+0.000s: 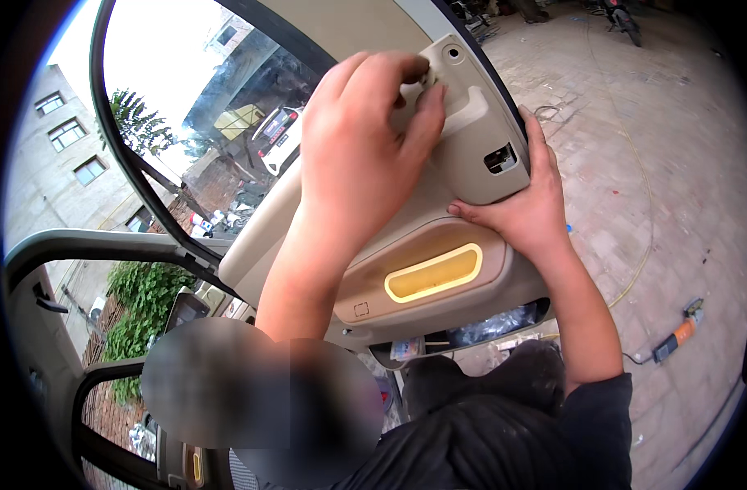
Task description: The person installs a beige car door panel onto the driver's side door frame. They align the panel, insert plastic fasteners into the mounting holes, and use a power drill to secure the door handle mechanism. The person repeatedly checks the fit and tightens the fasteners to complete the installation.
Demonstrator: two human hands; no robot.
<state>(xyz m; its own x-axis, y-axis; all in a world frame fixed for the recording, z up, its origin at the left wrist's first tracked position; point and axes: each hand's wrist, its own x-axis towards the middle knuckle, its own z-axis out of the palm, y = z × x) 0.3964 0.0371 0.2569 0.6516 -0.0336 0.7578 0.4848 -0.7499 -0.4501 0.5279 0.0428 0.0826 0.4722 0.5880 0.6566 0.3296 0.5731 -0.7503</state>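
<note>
A beige car door panel [488, 188] fills the middle, with a yellow-lined pull recess [432, 272] below and a beige upper piece [459, 122] that has a round hole and a square opening. My left hand [361, 147] is raised over that piece, thumb and index finger curled around a small part near its upper left edge, too small and hidden to name. My right hand [529, 200] grips the piece's lower right corner and edge, thumb lying below it.
Around me are the door's window frame [105, 98], a paved floor [651, 188] with a yellow hose [647, 245] and an orange-and-black power tool [675, 335], and a parked scooter [622, 24] at the back. The door pocket [496, 327] holds plastic-wrapped items.
</note>
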